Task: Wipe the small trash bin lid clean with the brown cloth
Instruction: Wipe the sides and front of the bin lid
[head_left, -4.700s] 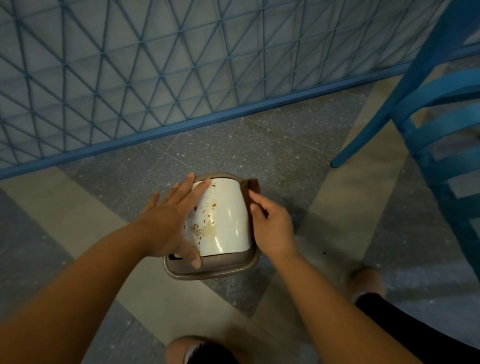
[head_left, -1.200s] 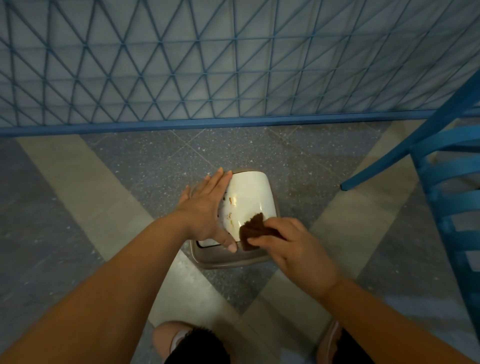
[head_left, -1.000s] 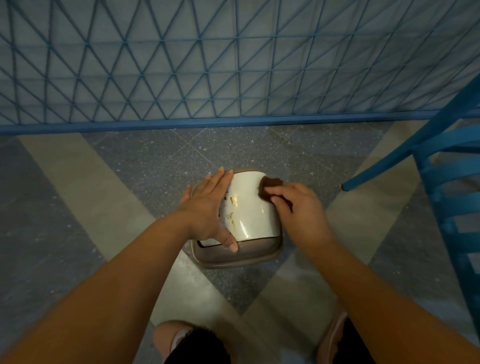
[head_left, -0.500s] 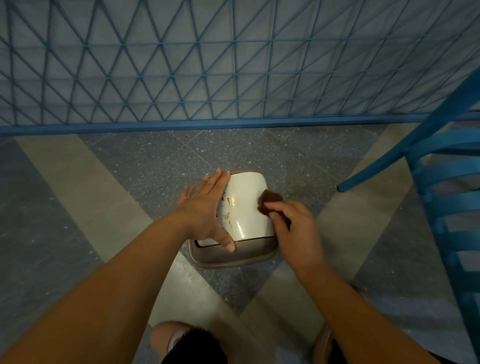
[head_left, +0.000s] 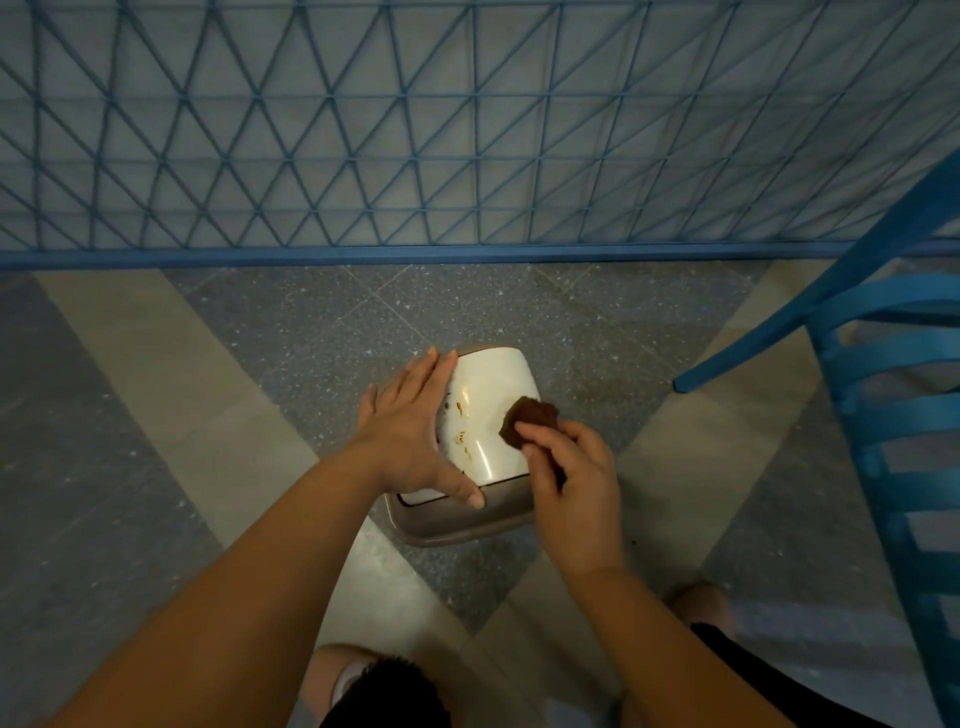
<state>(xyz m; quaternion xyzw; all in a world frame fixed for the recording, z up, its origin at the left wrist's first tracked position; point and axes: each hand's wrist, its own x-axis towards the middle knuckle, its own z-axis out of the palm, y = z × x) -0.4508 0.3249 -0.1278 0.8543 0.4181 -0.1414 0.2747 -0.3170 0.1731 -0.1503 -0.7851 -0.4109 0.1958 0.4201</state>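
Crumpled brown cloth (head_left: 530, 422) is pinched by right hand (head_left: 574, 486) fingers against the glossy white curved lid (head_left: 491, 410); flat left hand (head_left: 410, 434) fingers are pressed alongside.

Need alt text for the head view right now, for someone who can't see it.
A right hand presses a brown cloth on a small bin's white lid, stains remaining near the left hand steadying it.

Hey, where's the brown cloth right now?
In the head view the crumpled brown cloth is pinched in the right hand, pressed on the right edge of the small bin's white lid; the left hand steadies the opposite side.
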